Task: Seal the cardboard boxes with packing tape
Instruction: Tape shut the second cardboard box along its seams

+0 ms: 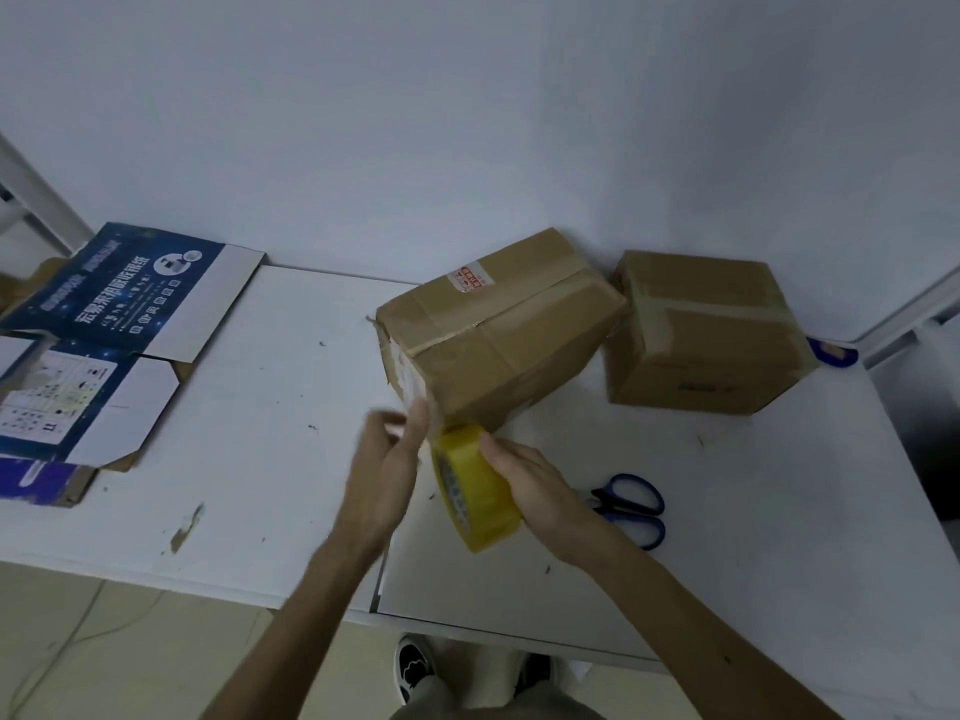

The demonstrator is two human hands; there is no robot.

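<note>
Far left of the box sits a flattened blue and white printed carton (104,330) on the white bench (260,433). The left hand (387,459) is raised at the near left corner of the brown cardboard box (498,335), thumb and fingertips close together. It is blurred, so I cannot tell whether it pinches a tape end or holds nothing.

The box stands mid-bench, turned at an angle, with older tape along its top seam. Touching its near corner is the yellow roll of packing tape (475,491), gripped by the right hand (535,485) with fingers curled over the rim. Blue-handled scissors (634,506) lie near right of the box, and a second brown cardboard box (706,335) stands just beside it, further right.

Likely risks:
- Neither hand pins the box, so pulling tape could drag or swivel it and skew the strip.
- A loose end may fold back and stick to itself or to fingers.
- Reaching for the scissors means freeing a hand and losing tension.
</note>
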